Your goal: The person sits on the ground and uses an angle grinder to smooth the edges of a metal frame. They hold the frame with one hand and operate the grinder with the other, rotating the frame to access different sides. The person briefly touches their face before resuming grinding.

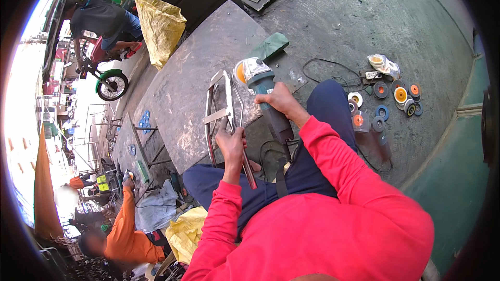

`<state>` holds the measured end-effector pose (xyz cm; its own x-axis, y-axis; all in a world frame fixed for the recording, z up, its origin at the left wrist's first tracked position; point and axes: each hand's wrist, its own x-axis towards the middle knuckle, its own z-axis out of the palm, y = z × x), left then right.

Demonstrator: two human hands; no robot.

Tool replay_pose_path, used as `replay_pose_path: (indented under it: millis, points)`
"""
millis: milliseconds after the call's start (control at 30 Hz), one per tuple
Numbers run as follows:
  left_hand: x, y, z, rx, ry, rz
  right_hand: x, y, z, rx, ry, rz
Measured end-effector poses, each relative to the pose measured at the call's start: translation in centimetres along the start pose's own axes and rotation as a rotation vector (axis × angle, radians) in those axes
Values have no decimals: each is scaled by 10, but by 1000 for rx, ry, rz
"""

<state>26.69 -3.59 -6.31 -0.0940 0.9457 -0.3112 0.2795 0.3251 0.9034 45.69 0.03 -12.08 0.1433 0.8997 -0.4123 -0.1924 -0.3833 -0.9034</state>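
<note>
My right hand (281, 101) grips the body of a teal angle grinder (263, 91), whose orange disc (240, 73) sits beside the upper end of a shiny metal frame (221, 114). My left hand (232, 143) is closed around one bar of that frame, near its lower part. The frame lies on a large grey metal sheet (192, 73) in front of my knees. Both forearms wear red sleeves, and my legs are in dark blue trousers.
Several grinding discs (388, 101) and a power strip (372, 75) with black cable lie on the concrete to the right. A green block (270, 47) and a yellow sack (159, 21) sit farther off. A person in orange (127, 229) crouches lower left; another person stands by a motorbike (109, 80).
</note>
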Motion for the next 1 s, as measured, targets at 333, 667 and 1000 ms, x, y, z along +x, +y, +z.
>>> replay_pose_path:
  millis: [333, 667, 1000]
  points:
    - [4, -12, 7, 89, 11, 43, -1, 9, 8, -113, 3, -14]
    - [7, -20, 6, 202, 29, 102, 2, 9, 8, -124, -16, 9]
    - [3, -21, 10, 239, 58, 61, -4, 10, 20, -202, -10, -10]
